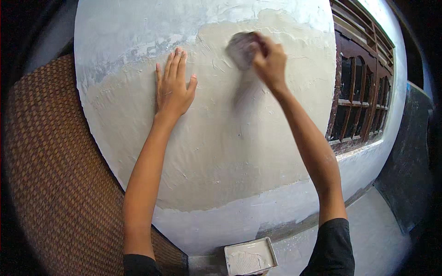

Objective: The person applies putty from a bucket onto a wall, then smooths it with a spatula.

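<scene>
My right hand grips a hand tool with a dark, smeared, roundish face, blurred by motion, against or close to the upper part of the wall; its exact kind cannot be told. My left hand lies palm down on the wall, fingers apart and pointing up, holding nothing. Between and below both hands, the wall carries a broad beige coat of wet-looking filler or plaster with small ridges. Paler, whitish-blue wall shows above and below this coat.
An open rectangular container of beige paste stands at the wall's foot. To the right is a brown wooden window with glass panes, beyond it a dark panel. Brown woven-patterned matting borders the wall on the left. Grey floor lies lower right.
</scene>
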Tool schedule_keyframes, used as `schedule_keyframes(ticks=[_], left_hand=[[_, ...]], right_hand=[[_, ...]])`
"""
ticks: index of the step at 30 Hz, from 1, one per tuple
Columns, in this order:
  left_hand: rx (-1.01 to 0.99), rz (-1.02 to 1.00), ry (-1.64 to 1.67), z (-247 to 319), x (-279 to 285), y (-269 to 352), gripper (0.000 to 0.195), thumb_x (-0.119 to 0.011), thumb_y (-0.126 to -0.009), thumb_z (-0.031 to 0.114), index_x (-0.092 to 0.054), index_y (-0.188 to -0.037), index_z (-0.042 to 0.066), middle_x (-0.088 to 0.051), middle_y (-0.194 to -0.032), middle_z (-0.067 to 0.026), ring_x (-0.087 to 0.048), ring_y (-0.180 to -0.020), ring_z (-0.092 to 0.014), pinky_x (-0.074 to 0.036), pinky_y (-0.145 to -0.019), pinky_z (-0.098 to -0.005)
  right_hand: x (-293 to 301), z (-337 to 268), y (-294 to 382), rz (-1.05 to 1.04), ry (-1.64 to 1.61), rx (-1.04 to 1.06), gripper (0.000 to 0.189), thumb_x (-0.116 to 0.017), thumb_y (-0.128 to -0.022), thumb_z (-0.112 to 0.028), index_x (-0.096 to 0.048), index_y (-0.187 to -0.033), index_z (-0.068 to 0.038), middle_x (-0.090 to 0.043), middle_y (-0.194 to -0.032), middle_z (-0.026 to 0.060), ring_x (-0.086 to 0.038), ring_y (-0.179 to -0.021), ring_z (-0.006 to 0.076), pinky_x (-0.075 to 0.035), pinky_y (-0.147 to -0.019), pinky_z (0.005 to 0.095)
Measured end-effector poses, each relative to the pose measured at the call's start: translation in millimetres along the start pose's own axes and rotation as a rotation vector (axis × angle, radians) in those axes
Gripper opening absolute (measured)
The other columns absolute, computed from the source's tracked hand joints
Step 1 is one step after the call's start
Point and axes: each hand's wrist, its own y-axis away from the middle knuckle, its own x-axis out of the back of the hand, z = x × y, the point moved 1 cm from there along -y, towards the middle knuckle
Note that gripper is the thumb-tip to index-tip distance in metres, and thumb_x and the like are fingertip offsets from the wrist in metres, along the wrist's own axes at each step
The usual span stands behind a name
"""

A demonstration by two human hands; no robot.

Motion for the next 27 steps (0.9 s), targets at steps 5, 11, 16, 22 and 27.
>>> schedule_keyframes(ticks=[5,11,16,22,27], left_hand=[[-0.001,-0.015,0.029,8,-4,-2,0.064,-0.049,-0.097,0.03,-0.028,-0.153,0.01,-0.027,-0.16,-0.009,-0.021,-0.149,-0.025,-0.01,-0.12,-0.0534],[0.02,0.028,0.035,11,-9,-3,0.064,-0.049,-0.097,0.031,-0.028,-0.153,0.01,-0.027,-0.16,-0.0093,-0.023,-0.148,-0.027,-0.01,-0.12,-0.0545],[0.044,0.013,-0.007,9,-4,0,0.066,-0.049,-0.096,0.031,-0.026,-0.154,0.008,-0.026,-0.16,-0.0091,-0.022,-0.148,-0.026,-0.009,-0.12,-0.0537],[0.059,-0.018,0.027,19,-3,18,0.068,-0.05,-0.095,0.029,-0.024,-0.154,0.006,-0.025,-0.16,-0.0097,-0.021,-0.148,-0.026,-0.007,-0.121,-0.0537],[0.084,-0.03,0.049,26,-3,38,0.069,-0.052,-0.094,0.027,-0.024,-0.154,0.006,-0.025,-0.16,-0.0108,-0.022,-0.148,-0.028,-0.007,-0.12,-0.054]], right_hand=[[83,84,-54,0.474,0.147,-0.236,0.033,-0.064,-0.086,-0.011,-0.066,-0.115,0.003,-0.072,-0.096,0.0179,-0.07,-0.087,0.028,-0.053,-0.082,0.0369],[53,39,-12,0.157,-0.216,-0.206,0.03,-0.064,-0.091,-0.015,-0.067,-0.118,-0.002,-0.07,-0.093,0.0158,-0.067,-0.079,0.0226,-0.054,-0.073,0.0348],[11,-4,28,-0.048,0.044,0.024,0.032,-0.069,-0.087,-0.014,-0.069,-0.119,-0.011,-0.069,-0.087,0.0184,-0.062,-0.079,0.026,-0.051,-0.077,0.0351],[96,102,-38,0.394,0.104,-0.21,0.033,-0.066,-0.085,-0.013,-0.067,-0.116,-0.003,-0.07,-0.102,0.0197,-0.068,-0.09,0.0324,-0.052,-0.082,0.0395],[113,96,-24,0.564,0.032,-0.412,0.037,-0.065,-0.092,-0.011,-0.06,-0.126,0.002,-0.067,-0.092,0.0094,-0.063,-0.077,0.0149,-0.052,-0.072,0.0277]])
